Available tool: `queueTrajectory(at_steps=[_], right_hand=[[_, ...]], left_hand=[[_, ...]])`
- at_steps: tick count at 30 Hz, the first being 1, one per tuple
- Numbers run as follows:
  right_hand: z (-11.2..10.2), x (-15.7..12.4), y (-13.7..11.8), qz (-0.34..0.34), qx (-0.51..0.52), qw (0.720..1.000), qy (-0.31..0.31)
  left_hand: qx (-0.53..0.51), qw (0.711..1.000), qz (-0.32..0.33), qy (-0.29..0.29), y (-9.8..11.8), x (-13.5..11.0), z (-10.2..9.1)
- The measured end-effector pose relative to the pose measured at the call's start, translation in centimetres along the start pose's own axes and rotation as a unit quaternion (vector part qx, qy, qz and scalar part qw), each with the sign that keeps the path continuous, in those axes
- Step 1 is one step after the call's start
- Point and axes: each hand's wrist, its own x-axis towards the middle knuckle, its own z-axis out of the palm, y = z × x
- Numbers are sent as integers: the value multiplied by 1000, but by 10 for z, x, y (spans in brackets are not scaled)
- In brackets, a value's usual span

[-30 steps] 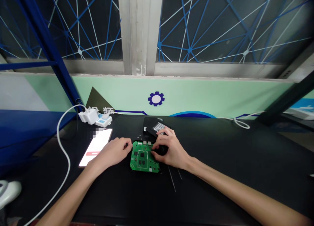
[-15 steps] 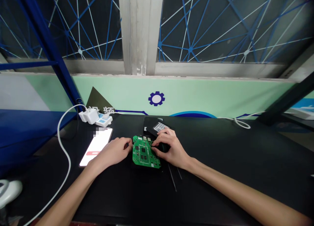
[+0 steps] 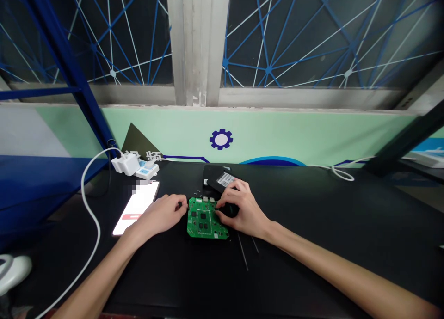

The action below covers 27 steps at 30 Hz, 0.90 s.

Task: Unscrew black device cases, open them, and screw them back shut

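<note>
A green circuit board point(image 3: 203, 222) lies in front of me with its chips and connectors facing up; a dark part shows beneath its lower edge. My left hand point(image 3: 169, 212) is closed, its curled fingertips at the board's upper left edge. At the upper right edge my right hand point(image 3: 241, 208) pinches the board between thumb and fingers, which hide that corner. Behind the right hand rest black casing pieces point(image 3: 217, 179), one bearing a white label point(image 3: 225, 179). Two thin metal rods point(image 3: 243, 252) stick out below the right hand, their other ends hidden.
A lit phone point(image 3: 137, 205) lies beside my left forearm. White plugs and a power strip point(image 3: 147, 169) sit at the back left, and a white cable point(image 3: 92, 208) curves down from there. Tiny loose bits point(image 3: 199, 192) lie behind the board on the black table point(image 3: 312, 217).
The board's far edge has come down towards me, so the board looks flatter. Tiny bits behind it now show. Both hands stay at its edges, nearly unmoved.
</note>
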Motion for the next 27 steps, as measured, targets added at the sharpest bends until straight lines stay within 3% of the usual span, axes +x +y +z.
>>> queueTrajectory(at_steps=[13,21,27], right_hand=[[-4,4,-6,7,-45,999,-29],[-13,10,-9,20,-78,993,-87],[-12,10,-10,-9,-105,988,-116]], left_hand=[[2,1000,-3,7,2,0,0],[5,1000,-6,5,3,-1,0],[2,1000,-13,3,4,0,0]])
